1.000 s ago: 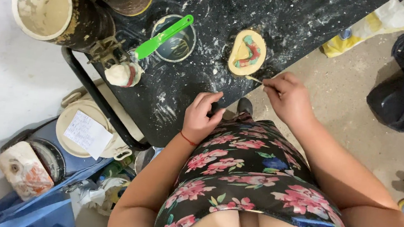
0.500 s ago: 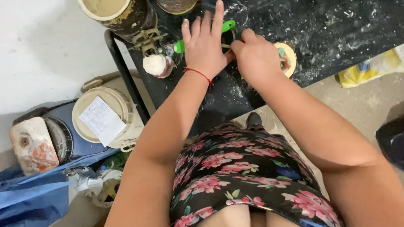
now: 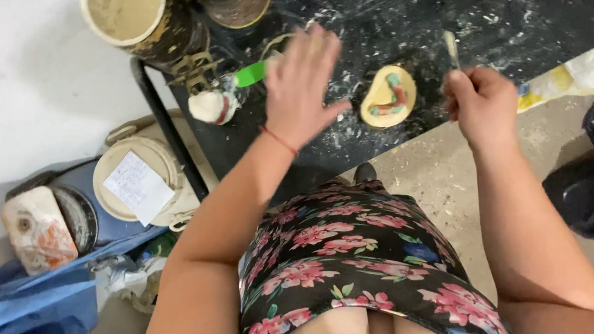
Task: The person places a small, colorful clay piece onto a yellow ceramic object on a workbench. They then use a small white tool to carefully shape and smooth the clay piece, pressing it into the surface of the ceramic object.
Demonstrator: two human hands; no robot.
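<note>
A cream-filled round bucket stands far left on the black paint-spattered table. The left hand hovers open, fingers spread, holding nothing. The tan, colour-streaked clay piece lies just right. The right hand grips a thin brush.

I see a black tabletop speckled with white. On it lies a tan mould with red and green markings, beside a bright green handle. The left wrist carries a red string. The dress is black with pink flowers.
</note>
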